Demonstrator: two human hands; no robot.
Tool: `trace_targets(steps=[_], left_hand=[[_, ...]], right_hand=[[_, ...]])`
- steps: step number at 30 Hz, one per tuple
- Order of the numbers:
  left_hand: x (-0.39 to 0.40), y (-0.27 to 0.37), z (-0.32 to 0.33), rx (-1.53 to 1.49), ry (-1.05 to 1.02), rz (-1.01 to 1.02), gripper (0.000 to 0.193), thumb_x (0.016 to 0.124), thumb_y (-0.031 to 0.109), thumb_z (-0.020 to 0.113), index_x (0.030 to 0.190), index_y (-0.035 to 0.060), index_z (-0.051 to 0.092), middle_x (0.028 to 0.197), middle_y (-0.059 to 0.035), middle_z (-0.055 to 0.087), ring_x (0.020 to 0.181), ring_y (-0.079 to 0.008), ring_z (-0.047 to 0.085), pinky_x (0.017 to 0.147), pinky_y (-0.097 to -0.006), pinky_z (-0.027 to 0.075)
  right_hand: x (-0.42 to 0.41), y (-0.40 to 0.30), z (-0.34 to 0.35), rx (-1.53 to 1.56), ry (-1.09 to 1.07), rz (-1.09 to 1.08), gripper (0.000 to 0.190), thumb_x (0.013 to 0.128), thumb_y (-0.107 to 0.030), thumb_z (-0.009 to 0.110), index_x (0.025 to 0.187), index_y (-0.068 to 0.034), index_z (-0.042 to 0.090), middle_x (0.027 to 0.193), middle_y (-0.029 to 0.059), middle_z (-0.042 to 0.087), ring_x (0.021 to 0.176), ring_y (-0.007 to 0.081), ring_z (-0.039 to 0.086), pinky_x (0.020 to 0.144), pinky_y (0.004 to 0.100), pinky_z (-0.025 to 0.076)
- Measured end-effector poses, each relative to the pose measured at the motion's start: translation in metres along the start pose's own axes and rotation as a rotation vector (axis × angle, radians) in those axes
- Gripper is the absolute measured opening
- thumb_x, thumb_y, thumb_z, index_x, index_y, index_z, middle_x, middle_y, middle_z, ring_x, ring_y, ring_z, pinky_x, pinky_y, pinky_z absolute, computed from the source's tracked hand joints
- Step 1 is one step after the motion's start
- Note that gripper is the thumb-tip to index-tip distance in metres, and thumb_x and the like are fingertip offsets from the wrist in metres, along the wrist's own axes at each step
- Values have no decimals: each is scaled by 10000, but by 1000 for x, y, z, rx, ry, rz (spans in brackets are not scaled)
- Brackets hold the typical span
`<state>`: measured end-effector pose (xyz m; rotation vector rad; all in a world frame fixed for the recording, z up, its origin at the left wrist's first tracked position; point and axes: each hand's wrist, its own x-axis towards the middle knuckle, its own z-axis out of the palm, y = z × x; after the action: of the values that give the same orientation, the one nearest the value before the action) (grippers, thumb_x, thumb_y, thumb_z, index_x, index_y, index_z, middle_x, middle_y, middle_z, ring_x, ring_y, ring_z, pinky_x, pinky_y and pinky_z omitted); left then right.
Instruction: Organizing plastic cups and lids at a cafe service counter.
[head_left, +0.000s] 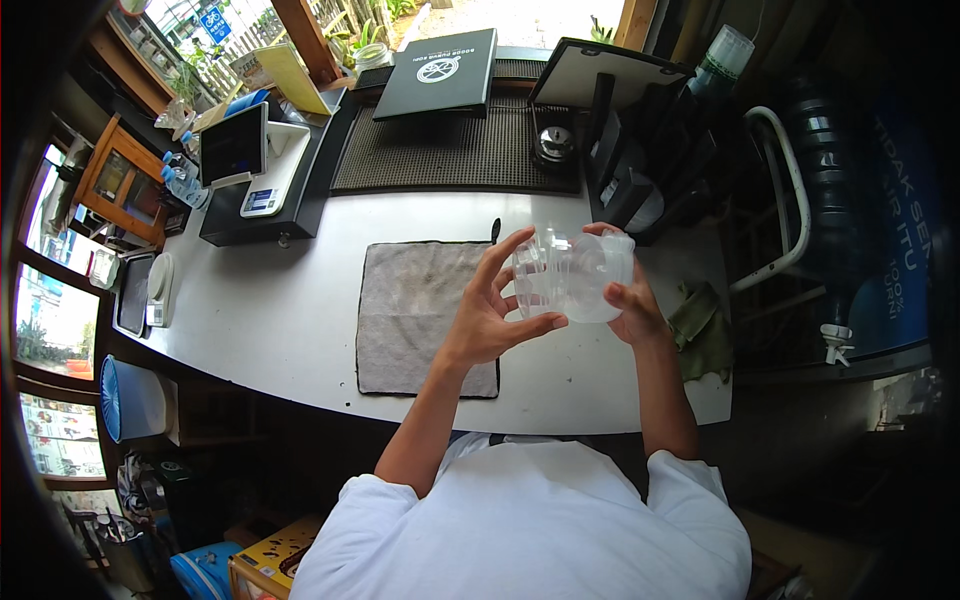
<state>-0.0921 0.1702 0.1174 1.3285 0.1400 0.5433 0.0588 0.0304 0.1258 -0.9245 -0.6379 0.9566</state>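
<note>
Both hands hold a short stack of clear plastic cups or lids (574, 274) sideways above the white counter. My left hand (491, 307) grips its left end, with the thumb below and the fingers above and behind. Around the right end curls my right hand (634, 300), its thumb on the near side. Whether these are cups, lids or both, I cannot tell. Beneath and to the left, a grey cloth (420, 322) with a dark edge lies flat on the counter. A small black spoon-like tip (496, 230) shows at the cloth's upper right corner.
A tablet stand (234, 146) sits on a black box at the left. Behind are a black bar mat (450, 157), a dark menu-like board (439, 73) and a metal call bell (556, 144). A black holder (630, 199), green cloth (701, 330) and water dispenser tap (836, 341) are at the right.
</note>
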Motion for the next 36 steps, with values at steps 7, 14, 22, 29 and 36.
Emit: trace_targets(steps=[7,14,22,29,36], left_hand=[[-1,4,-3,179,-141,-23,1011,614,175,900,1460,134,349,1393,-122,351,1280,-327,432,990,-463,526],[-8,4,1,110,-172,-33,1151,590,146,751,1525,204,84,1303,-178,362,1251,-358,442,1035,-481,473],[-15,-16,-6,-20,-140,-69,1023,612,171,733,1468,181,173,1245,-115,382,1230,-307,442,1053,-447,411],[-19,-39,-9,-261,5,-90,918,645,266,760,1414,150,272,1197,-90,407,1204,-265,463,1013,-400,443],[-20,-17,-1,-112,-61,-79,919,637,203,748,1437,125,303,1201,-104,463,1172,-246,503,997,-405,466]], right_hand=[[-3,17,4,-151,-16,-10,893,641,-304,868,1375,-92,406,1269,103,459,1225,245,474,1027,379,447],[-7,6,7,-642,-125,-207,895,620,-307,876,1371,-99,435,1277,107,489,1216,266,500,1024,404,439],[-10,0,15,-815,-192,-224,918,600,-352,877,1374,-119,443,1266,133,504,1185,297,533,999,424,459],[-11,-1,22,-786,-160,-179,979,601,-349,884,1417,-123,393,1250,140,500,1164,279,538,972,398,480],[-8,-5,23,-682,-33,-137,1039,616,-365,891,1449,-126,318,1271,165,489,1182,271,523,976,399,491]])
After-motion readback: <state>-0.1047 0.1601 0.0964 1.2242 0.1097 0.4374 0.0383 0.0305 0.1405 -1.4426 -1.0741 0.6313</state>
